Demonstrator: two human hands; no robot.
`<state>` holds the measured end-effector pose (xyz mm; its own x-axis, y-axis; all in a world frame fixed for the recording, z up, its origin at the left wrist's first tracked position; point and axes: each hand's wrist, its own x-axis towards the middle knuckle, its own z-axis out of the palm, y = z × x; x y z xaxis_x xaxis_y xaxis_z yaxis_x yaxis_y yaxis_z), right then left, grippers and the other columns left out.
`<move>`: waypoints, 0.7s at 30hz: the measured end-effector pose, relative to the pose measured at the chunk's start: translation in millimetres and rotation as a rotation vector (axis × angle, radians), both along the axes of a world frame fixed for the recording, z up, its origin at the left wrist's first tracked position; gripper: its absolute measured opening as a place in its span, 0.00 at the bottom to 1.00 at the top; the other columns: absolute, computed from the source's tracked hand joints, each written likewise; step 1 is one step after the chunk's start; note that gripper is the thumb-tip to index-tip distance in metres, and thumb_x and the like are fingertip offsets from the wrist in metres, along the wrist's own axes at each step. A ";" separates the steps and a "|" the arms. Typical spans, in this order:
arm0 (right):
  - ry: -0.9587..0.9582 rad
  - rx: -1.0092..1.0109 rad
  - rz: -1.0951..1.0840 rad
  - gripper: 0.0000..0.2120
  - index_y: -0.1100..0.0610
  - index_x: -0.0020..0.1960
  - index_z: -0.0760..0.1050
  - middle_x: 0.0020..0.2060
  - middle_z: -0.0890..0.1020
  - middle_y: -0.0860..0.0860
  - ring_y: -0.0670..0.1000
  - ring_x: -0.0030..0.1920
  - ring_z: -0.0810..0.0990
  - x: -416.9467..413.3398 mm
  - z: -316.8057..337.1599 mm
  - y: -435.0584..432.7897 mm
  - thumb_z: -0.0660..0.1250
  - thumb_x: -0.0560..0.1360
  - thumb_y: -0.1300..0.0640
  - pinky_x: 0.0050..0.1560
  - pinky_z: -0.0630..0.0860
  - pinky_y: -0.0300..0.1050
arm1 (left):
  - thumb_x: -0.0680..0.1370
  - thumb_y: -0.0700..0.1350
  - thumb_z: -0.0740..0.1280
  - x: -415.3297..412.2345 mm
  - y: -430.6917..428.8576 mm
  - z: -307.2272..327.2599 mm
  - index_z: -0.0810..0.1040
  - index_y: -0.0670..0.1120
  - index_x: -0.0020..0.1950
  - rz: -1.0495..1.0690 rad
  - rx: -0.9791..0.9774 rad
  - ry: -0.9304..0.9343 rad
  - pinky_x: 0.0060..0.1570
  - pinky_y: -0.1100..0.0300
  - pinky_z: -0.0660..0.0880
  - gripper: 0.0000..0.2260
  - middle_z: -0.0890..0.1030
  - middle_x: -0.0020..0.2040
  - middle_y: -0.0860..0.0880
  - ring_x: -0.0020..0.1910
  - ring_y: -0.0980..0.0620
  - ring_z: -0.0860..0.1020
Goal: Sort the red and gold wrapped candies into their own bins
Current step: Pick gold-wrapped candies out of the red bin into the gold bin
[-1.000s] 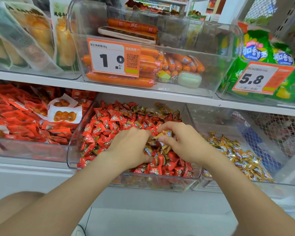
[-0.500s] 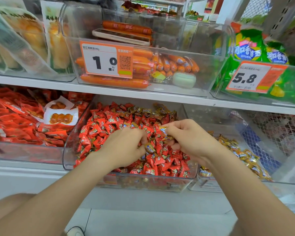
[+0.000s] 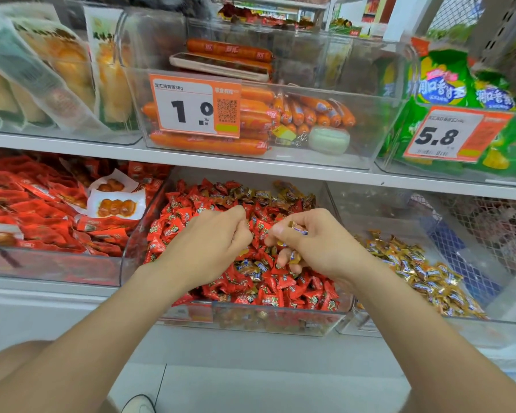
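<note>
right hand (image 3: 316,245) fingers pinch gold candies (image 3: 298,228) above red candies (image 3: 280,283); left hand (image 3: 212,242) fingers curled beside, grip unclear

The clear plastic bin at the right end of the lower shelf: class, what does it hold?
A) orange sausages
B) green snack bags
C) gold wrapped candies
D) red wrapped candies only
C: the clear plastic bin at the right end of the lower shelf holds a heap of gold wrapped candies, while the red wrapped candies lie in the middle clear plastic bin.
</note>
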<state>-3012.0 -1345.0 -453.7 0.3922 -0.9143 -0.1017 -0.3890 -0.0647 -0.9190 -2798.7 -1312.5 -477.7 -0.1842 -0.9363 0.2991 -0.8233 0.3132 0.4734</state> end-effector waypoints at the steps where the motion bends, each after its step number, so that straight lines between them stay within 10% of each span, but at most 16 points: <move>1: 0.063 -0.064 -0.006 0.11 0.60 0.50 0.84 0.39 0.87 0.56 0.50 0.31 0.78 0.2 -1.3 -2.1 0.65 0.85 0.57 0.30 0.74 0.42 | 0.83 0.47 0.56 1.0 0.1 0.6 0.67 0.49 0.40 -0.040 0.022 0.039 0.29 0.53 0.65 0.11 0.73 0.29 0.54 0.26 0.55 0.67; 7: 0.467 -0.406 0.135 0.09 0.48 0.44 0.86 0.28 0.81 0.44 0.41 0.28 0.76 7.2 -4.8 -2.0 0.69 0.80 0.53 0.31 0.68 0.28 | 0.86 0.46 0.60 6.6 -1.8 -1.3 0.66 0.52 0.51 -0.139 0.146 0.014 0.29 0.52 0.75 0.05 0.81 0.38 0.51 0.29 0.53 0.75; 12: 0.814 -0.486 0.175 0.11 0.45 0.45 0.86 0.33 0.80 0.43 0.46 0.40 0.78 19.6 -21.0 -2.6 0.75 0.70 0.39 0.39 0.76 0.45 | 0.82 0.44 0.57 -4.2 -2.6 2.2 0.75 0.56 0.50 -0.078 0.156 -0.259 0.35 0.52 0.73 0.10 0.78 0.38 0.54 0.36 0.52 0.75; 21: 1.044 -0.607 0.165 0.24 0.51 0.40 0.70 0.36 0.74 0.48 0.56 0.40 0.77 37.9 -31.2 -8.7 0.78 0.67 0.34 0.36 0.70 0.47 | 0.75 0.65 0.71 -17.4 -9.8 -4.9 0.81 0.54 0.58 0.014 0.216 -0.587 0.41 0.53 0.71 0.19 0.79 0.49 0.50 0.49 0.45 0.81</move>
<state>-2974.1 -1353.8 -484.9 0.4937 -0.8696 -0.0111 -0.8692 -0.4938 0.0270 -2816.1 -1322.3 -482.6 -0.2480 -0.9677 -0.0444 -0.9686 0.2486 -0.0077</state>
